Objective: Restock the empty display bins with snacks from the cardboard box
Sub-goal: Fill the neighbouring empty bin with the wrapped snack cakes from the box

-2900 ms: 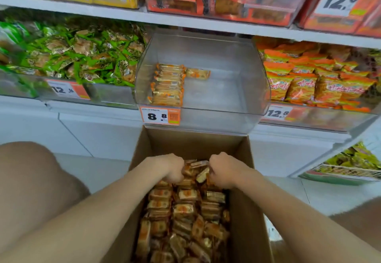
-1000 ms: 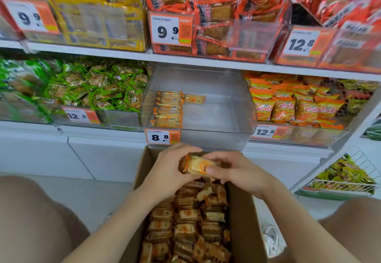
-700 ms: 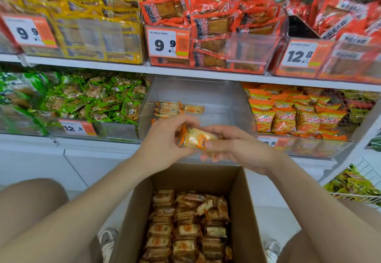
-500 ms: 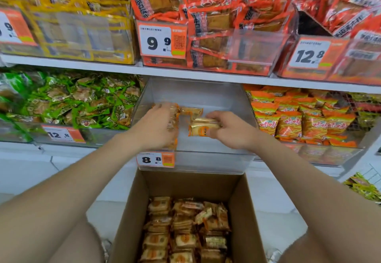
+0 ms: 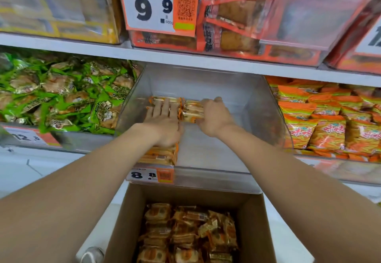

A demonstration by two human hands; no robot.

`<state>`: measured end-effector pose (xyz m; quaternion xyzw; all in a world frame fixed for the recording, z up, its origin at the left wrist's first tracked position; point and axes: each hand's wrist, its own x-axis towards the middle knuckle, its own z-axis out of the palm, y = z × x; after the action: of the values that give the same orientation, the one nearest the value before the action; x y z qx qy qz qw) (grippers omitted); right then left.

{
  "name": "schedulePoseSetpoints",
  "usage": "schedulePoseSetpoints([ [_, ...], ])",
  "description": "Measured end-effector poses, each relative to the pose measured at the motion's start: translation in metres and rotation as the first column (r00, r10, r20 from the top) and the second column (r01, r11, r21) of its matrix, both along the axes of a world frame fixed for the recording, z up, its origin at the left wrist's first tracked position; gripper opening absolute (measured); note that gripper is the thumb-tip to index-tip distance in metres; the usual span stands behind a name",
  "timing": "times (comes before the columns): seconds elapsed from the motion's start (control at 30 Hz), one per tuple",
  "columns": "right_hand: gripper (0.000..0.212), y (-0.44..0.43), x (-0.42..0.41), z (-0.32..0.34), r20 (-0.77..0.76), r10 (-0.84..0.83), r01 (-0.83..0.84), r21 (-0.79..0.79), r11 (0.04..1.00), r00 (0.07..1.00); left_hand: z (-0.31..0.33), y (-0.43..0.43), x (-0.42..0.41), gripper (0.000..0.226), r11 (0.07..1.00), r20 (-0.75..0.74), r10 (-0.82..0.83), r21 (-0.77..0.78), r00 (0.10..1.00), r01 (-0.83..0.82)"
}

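Note:
A clear plastic display bin (image 5: 257,106) sits on the lower shelf, with a row of orange-wrapped snack packs (image 5: 158,156) lined along its left side. My left hand (image 5: 165,118) lies flat on that row, fingers straight. My right hand (image 5: 212,116) grips a small bundle of snack packs (image 5: 191,109) at the back of the bin, right beside the row. Below stands the open cardboard box (image 5: 254,231), with many of the same snacks (image 5: 185,234) inside.
A bin of green packets (image 5: 61,93) is to the left, a bin of orange bags (image 5: 329,122) to the right. The upper shelf (image 5: 185,58) overhangs the clear bin, carrying red and yellow packs. An 8.8 price tag (image 5: 151,175) hangs on the bin front.
Both hands lifted snack packs out of the box and carried them up into the clear bin. The left hand now lies flat on the row; the right holds its packs beside it.

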<state>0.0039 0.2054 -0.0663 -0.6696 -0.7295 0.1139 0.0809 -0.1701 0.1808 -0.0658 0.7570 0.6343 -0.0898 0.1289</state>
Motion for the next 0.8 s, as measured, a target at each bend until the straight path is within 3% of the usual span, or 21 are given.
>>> schedulePoseSetpoints([
  [0.13, 0.081, 0.006, 0.007, 0.000, -0.168, -0.182, 0.183, -0.009, 0.983, 0.969, 0.005, -0.002, 0.004, 0.075, 0.999, -0.026, 0.007, -0.045, 1.000, -0.009],
  [0.2, 0.084, 0.009, 0.007, 0.002, -0.209, -0.199, 0.197, -0.029, 0.980, 0.957, 0.010, -0.002, 0.005, 0.076, 0.999, -0.035, 0.014, -0.044, 0.999, -0.016],
  [0.37, 0.049, 0.010, 0.004, 0.006, -0.208, -0.066, 0.056, -0.056, 0.997, 0.976, 0.015, -0.004, 0.012, 0.079, 0.997, -0.028, 0.065, -0.035, 0.997, -0.066],
  [0.53, 0.050, 0.004, 0.018, 0.008, -0.244, -0.088, 0.099, 0.034, 0.994, 0.966, 0.018, -0.005, 0.011, 0.077, 0.995, 0.054, 0.019, 0.095, 0.998, -0.024],
  [0.7, 0.014, 0.001, 0.024, 0.003, -0.127, -0.014, 0.030, 0.121, 0.992, 0.992, 0.022, -0.007, 0.008, 0.067, 0.981, 0.054, -0.051, 0.188, 0.997, 0.040],
  [0.8, 0.014, -0.004, 0.024, 0.002, -0.098, 0.007, 0.007, 0.142, 0.990, 0.995, 0.022, -0.007, 0.007, 0.069, 0.980, 0.026, -0.051, 0.193, 0.998, 0.045],
])
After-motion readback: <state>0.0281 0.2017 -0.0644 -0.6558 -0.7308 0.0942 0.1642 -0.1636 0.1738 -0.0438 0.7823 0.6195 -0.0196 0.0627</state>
